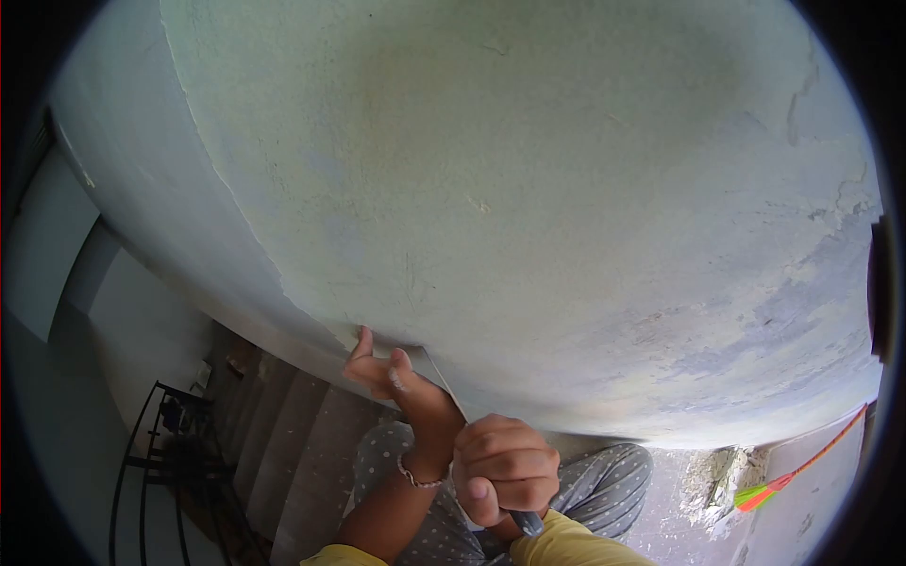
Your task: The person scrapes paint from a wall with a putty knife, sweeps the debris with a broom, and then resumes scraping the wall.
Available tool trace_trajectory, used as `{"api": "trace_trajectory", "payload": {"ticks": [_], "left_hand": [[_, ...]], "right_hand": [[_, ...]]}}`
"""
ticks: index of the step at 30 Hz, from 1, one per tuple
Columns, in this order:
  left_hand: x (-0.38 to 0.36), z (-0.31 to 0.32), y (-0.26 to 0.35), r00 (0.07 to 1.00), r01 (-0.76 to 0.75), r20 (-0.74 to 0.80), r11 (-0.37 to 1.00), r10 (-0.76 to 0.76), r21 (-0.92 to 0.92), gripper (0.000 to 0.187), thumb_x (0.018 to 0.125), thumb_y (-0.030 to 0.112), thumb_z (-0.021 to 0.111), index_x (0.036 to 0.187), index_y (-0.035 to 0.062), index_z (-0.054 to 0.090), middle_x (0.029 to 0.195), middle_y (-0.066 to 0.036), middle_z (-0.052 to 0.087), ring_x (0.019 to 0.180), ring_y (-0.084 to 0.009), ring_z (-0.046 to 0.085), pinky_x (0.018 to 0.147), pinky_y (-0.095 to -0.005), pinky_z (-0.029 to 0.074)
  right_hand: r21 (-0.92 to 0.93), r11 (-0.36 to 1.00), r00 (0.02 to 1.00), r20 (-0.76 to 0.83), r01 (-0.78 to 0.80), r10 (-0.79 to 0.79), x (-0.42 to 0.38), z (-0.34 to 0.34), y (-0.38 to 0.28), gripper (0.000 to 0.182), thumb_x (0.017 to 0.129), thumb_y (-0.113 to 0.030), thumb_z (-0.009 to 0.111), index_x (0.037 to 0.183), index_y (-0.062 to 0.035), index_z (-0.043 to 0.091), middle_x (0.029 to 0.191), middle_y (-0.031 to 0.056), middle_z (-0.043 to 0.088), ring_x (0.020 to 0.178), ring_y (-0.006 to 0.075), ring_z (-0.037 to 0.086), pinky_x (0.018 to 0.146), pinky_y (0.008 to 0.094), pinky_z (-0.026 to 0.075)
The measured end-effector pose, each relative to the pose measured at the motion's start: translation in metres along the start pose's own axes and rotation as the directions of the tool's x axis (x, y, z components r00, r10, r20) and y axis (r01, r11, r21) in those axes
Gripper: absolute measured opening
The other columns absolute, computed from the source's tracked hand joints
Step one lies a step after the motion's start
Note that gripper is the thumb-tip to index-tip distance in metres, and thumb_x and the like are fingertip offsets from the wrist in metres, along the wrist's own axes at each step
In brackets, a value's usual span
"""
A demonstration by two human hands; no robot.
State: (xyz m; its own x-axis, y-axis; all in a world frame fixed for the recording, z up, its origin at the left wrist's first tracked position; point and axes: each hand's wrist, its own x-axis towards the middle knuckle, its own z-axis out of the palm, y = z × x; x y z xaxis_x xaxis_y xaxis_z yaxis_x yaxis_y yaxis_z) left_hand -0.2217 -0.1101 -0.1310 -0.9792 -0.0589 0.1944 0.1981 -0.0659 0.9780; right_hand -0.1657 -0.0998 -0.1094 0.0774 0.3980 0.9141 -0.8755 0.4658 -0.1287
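Now, wall: pale green, its paint worn patchy towards the right.
Tool: at the wall's lower part, its thin blade slanting up to the surface.
Right hand: closed in a fist around the handle, just below the wall.
Left hand: fingers extended near the wall, wrapped around nothing visible; contact with the blade, cannot tell.
Risk: with 2 hands so close, a blade skidding off the wall under too much push could cut the left wrist; a steep tilt could gouge the wall.
Writing: 0 brands, labels or readable words on or around the wall.
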Motion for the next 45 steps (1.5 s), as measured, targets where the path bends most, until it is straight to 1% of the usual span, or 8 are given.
{"api": "trace_trajectory", "payload": {"ticks": [5,7,12,20,24,26,30,45], "left_hand": [[0.003,0.003,-0.003,0.999,0.050,-0.016,0.995,-0.052,-0.085,0.066,0.093,0.060,0.038,0.122,0.0002,0.036,0.117,-0.013,0.032,0.115,-0.0240,0.031,0.103,-0.0529,0.020],[0.003,0.005,0.002,0.997,0.047,-0.064,0.995,-0.053,-0.083,0.038,0.094,0.032,0.035,0.116,0.0008,0.040,0.116,-0.010,0.036,0.112,-0.0192,0.032,0.103,-0.0424,0.024],[0.021,-0.004,-0.019,0.997,0.004,-0.074,0.997,0.002,0.072,0.059,0.095,0.055,0.037,0.119,0.0012,0.038,0.112,-0.011,0.036,0.114,-0.0234,0.032,0.103,-0.0496,0.018],[0.006,-0.008,0.001,0.999,0.041,0.019,0.999,-0.042,0.031,0.059,0.094,0.055,0.031,0.118,0.0017,0.041,0.114,-0.011,0.037,0.112,-0.0238,0.035,0.102,-0.0481,0.018],[0.008,-0.006,-0.006,1.000,0.030,-0.002,0.999,-0.029,0.046,0.061,0.094,0.057,0.032,0.119,0.0015,0.041,0.113,-0.011,0.037,0.113,-0.0245,0.034,0.102,-0.0489,0.017],[0.011,-0.006,-0.008,0.999,0.025,-0.025,0.998,-0.024,0.061,0.063,0.093,0.058,0.032,0.119,0.0014,0.041,0.113,-0.011,0.037,0.114,-0.0248,0.034,0.102,-0.0494,0.017],[0.009,-0.009,-0.002,1.000,0.028,0.003,0.999,-0.028,0.038,0.065,0.093,0.060,0.032,0.119,0.0011,0.041,0.113,-0.012,0.037,0.115,-0.0256,0.034,0.103,-0.0502,0.016],[0.007,-0.009,-0.009,1.000,-0.009,0.006,0.999,0.009,0.051,0.060,0.095,0.055,0.029,0.118,0.0010,0.040,0.114,-0.013,0.036,0.115,-0.0263,0.034,0.102,-0.0509,0.018]], "right_hand": [[-0.015,1.000,0.995,-0.102,0.021,-0.022,0.000,0.005,0.006,0.022,0.074,0.009,0.054,0.063,-0.0027,0.039,0.047,0.0037,0.044,0.033,0.0119,0.037,0.032,0.0279,0.037],[-0.044,0.999,0.997,-0.075,-0.009,0.006,0.002,0.006,0.004,0.023,0.075,0.009,0.054,0.064,-0.0030,0.039,0.048,0.0044,0.045,0.034,0.0130,0.039,0.034,0.0289,0.039],[-0.249,0.894,0.923,0.002,-0.373,0.386,0.000,-0.007,0.011,0.023,0.084,0.004,0.055,0.067,-0.0042,0.042,0.056,0.0056,0.051,0.045,0.0205,0.050,0.047,0.0349,0.050],[-0.165,0.983,0.995,-0.042,0.084,-0.092,-0.004,0.018,0.000,0.025,0.078,0.006,0.057,0.063,-0.0029,0.040,0.050,0.0046,0.047,0.036,0.0132,0.041,0.034,0.0298,0.041],[-0.041,0.998,0.997,-0.058,-0.050,0.048,-0.001,0.010,0.003,0.018,0.068,0.017,0.054,0.064,0.0014,0.045,0.053,0.0094,0.051,0.040,0.0181,0.044,0.041,0.0333,0.045],[-0.139,0.980,0.988,-0.073,-0.143,0.134,0.000,0.010,0.007,0.023,0.079,0.007,0.055,0.065,-0.0028,0.040,0.050,0.0047,0.045,0.036,0.0134,0.040,0.035,0.0299,0.041],[-0.185,0.983,0.999,-0.022,0.019,-0.023,-0.001,0.023,0.002,0.023,0.079,0.007,0.054,0.065,-0.0026,0.040,0.050,0.0041,0.043,0.035,0.0123,0.036,0.033,0.0291,0.038],[-0.193,0.980,0.995,-0.091,-0.054,0.037,-0.003,0.022,0.001,0.025,0.081,0.007,0.055,0.064,-0.0027,0.039,0.051,0.0042,0.042,0.037,0.0110,0.035,0.033,0.0281,0.035]]}}
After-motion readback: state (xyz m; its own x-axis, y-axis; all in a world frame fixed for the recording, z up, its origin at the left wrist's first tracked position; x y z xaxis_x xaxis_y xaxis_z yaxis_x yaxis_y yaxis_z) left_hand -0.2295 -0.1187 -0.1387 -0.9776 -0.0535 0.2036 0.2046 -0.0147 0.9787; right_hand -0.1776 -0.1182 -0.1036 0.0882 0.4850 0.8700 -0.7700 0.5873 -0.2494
